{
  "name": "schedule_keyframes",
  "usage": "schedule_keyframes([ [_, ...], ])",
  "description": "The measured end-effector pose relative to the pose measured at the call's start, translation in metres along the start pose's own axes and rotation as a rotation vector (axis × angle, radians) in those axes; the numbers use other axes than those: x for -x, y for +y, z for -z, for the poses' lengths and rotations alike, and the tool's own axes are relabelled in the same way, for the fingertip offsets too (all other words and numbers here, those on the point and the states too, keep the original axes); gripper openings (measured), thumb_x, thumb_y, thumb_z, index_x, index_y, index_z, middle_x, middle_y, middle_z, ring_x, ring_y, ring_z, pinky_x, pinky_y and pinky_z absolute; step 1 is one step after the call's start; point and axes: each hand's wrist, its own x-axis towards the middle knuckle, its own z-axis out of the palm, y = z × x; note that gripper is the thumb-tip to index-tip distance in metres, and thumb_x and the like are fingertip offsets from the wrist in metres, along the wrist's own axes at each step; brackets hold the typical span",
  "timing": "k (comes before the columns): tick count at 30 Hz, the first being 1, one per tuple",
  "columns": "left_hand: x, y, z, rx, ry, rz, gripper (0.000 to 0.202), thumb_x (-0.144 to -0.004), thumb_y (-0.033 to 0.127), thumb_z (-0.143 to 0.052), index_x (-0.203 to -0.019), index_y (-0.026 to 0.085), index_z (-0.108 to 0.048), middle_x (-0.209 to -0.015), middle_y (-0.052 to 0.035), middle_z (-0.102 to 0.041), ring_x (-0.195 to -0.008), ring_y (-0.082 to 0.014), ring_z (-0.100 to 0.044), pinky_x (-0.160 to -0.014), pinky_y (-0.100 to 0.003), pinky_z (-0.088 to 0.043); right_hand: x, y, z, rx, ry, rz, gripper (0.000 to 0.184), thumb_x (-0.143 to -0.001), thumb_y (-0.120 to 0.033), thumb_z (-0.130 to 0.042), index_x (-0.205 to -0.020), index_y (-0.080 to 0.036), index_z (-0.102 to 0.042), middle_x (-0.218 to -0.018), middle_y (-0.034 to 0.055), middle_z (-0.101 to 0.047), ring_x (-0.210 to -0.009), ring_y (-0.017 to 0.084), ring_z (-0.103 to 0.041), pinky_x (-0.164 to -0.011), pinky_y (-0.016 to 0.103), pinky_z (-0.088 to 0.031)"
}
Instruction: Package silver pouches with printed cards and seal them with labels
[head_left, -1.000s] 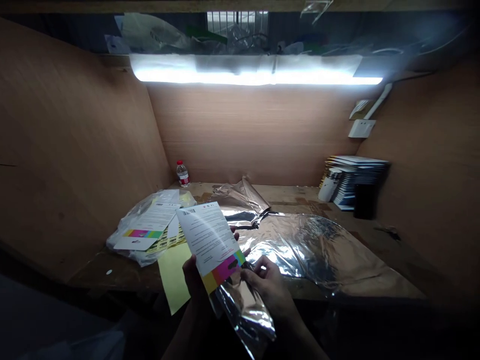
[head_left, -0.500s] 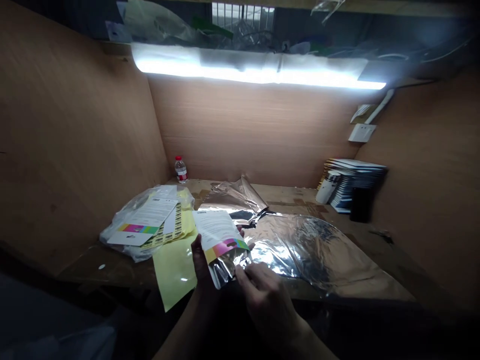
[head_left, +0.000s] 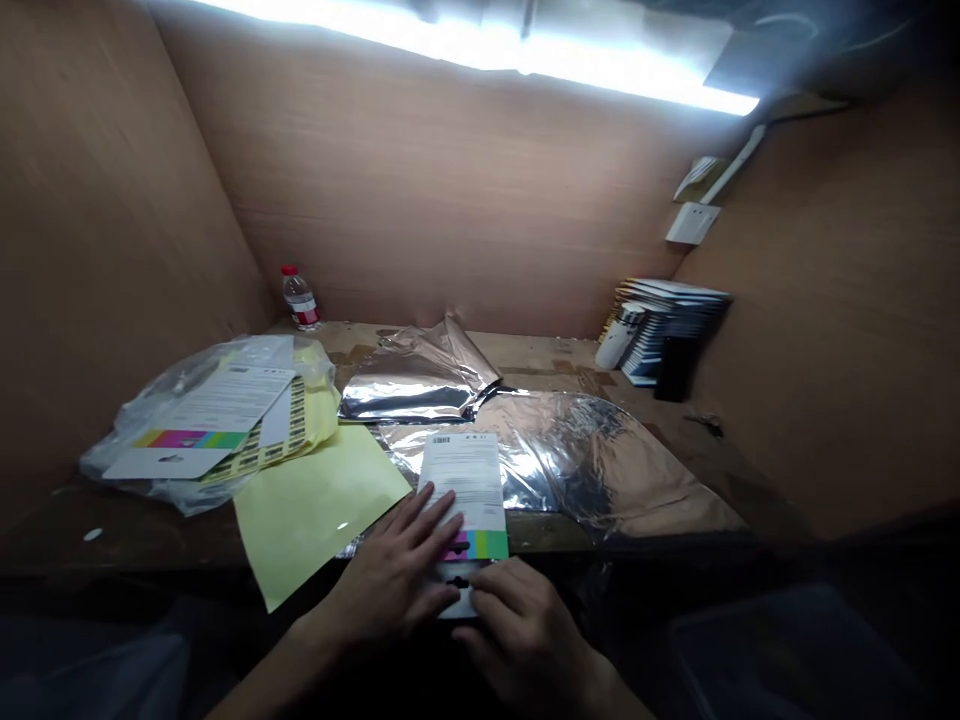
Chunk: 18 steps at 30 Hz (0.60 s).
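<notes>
A white printed card with a rainbow stripe and a hang hole lies near the table's front edge, over silver film. Below its stripe, a pale flap with a second dark hang hole points towards me. My left hand rests flat on the card's left side, fingers spread. Curled at the flap's right side, my right hand pinches its edge between thumb and fingers. Anything beneath the card is hidden. A yellow sheet lies left of my left hand.
Silver film spreads to the right, with a folded foil piece behind. At left a clear plastic bag lies under another card and sticker sheets. Further back stand a bottle, a white cylinder and stacked booklets.
The card has come down from a raised, tilted hold onto the table edge. My left hand has gone from holding its side to lying flat on top. The view has tipped downward.
</notes>
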Motion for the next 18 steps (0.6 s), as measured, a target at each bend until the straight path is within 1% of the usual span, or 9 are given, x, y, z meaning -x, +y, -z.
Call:
schedule_keyframes([
  [2,0.009,-0.002,-0.001,-0.138,-0.060,-0.071,0.093,-0.066,0.040,-0.093,-0.150,0.033,-0.054,-0.162,-0.0090,-0.042,-0.155,-0.0466,-0.022,-0.125,-0.068,-0.011,0.006,0.011,0.006,0.063,0.014,0.015,0.057,-0.093,-0.046,-0.070,-0.140,-0.016,-0.058,-0.138,0.0198,-0.064,-0.125,0.037,-0.059,-0.103,0.053,-0.048],
  [3,0.011,-0.003,-0.002,-0.190,-0.074,-0.094,0.100,-0.064,0.043,-0.094,-0.153,0.032,-0.051,-0.163,-0.0104,-0.040,-0.154,-0.0482,-0.021,-0.124,-0.069,-0.013,0.008,0.017,0.008,0.107,-0.016,0.018,0.067,-0.091,-0.047,-0.072,-0.148,-0.017,-0.052,-0.146,0.0209,-0.058,-0.135,0.041,-0.052,-0.107,0.057,-0.045],
  [5,0.015,-0.007,-0.003,-0.252,-0.094,-0.133,0.100,-0.065,0.044,-0.093,-0.154,0.031,-0.049,-0.163,-0.0127,-0.040,-0.153,-0.0500,-0.023,-0.123,-0.070,-0.017,0.011,0.031,0.008,0.159,-0.088,0.032,0.069,-0.092,-0.030,-0.069,-0.155,-0.017,-0.045,-0.155,0.0202,-0.049,-0.145,0.040,-0.043,-0.112,0.058,-0.040],
  [7,0.018,-0.013,-0.003,-0.265,-0.073,-0.164,0.086,-0.073,0.036,-0.088,-0.151,0.031,-0.053,-0.159,-0.0130,-0.047,-0.150,-0.0489,-0.031,-0.122,-0.069,-0.025,0.015,0.041,0.004,0.152,-0.083,0.028,0.062,-0.090,-0.013,-0.061,-0.151,-0.016,-0.050,-0.153,0.0190,-0.052,-0.146,0.037,-0.043,-0.113,0.055,-0.040],
  [9,0.021,-0.017,-0.004,-0.291,-0.033,-0.177,0.065,-0.080,0.028,-0.082,-0.142,0.030,-0.064,-0.153,-0.0117,-0.054,-0.148,-0.0453,-0.038,-0.120,-0.065,-0.033,0.017,0.045,-0.001,0.105,-0.034,-0.012,0.054,-0.091,-0.011,-0.060,-0.144,-0.017,-0.057,-0.150,0.0170,-0.056,-0.145,0.035,-0.045,-0.113,0.054,-0.039],
  [11,0.022,-0.016,-0.006,-0.360,0.007,-0.167,0.034,-0.087,0.025,-0.075,-0.121,0.026,-0.075,-0.148,-0.0092,-0.061,-0.148,-0.0395,-0.042,-0.119,-0.060,-0.040,0.014,0.042,-0.005,0.012,0.065,-0.095,0.036,-0.094,-0.015,-0.062,-0.129,-0.022,-0.066,-0.141,0.0114,-0.064,-0.139,0.032,-0.052,-0.112,0.053,-0.038],
  [13,0.022,-0.009,-0.007,-0.429,0.061,-0.111,0.012,-0.095,0.024,-0.065,-0.099,0.022,-0.076,-0.139,-0.0078,-0.068,-0.144,-0.0329,-0.049,-0.116,-0.052,-0.048,0.008,0.035,-0.007,-0.083,0.205,-0.225,0.018,-0.097,-0.017,-0.062,-0.110,-0.024,-0.071,-0.125,0.0065,-0.072,-0.128,0.028,-0.059,-0.110,0.051,-0.038],
  [16,0.016,0.003,-0.010,-0.462,0.143,0.064,0.028,-0.100,0.032,-0.059,-0.076,0.020,-0.067,-0.132,-0.0098,-0.069,-0.129,-0.0276,-0.062,-0.104,-0.042,-0.058,-0.005,0.023,-0.012,-0.133,0.361,-0.416,0.011,-0.095,-0.017,-0.064,-0.086,-0.021,-0.066,-0.099,0.0042,-0.071,-0.110,0.025,-0.063,-0.102,0.047,-0.040],
  [18,0.011,0.008,-0.011,-0.482,0.153,0.147,0.037,-0.100,0.038,-0.058,-0.069,0.019,-0.062,-0.133,-0.0111,-0.067,-0.123,-0.0275,-0.063,-0.100,-0.042,-0.059,-0.013,0.018,-0.015,-0.099,0.385,-0.493,0.015,-0.092,-0.017,-0.067,-0.078,-0.020,-0.062,-0.094,0.0035,-0.066,-0.101,0.024,-0.061,-0.098,0.045,-0.038],
])
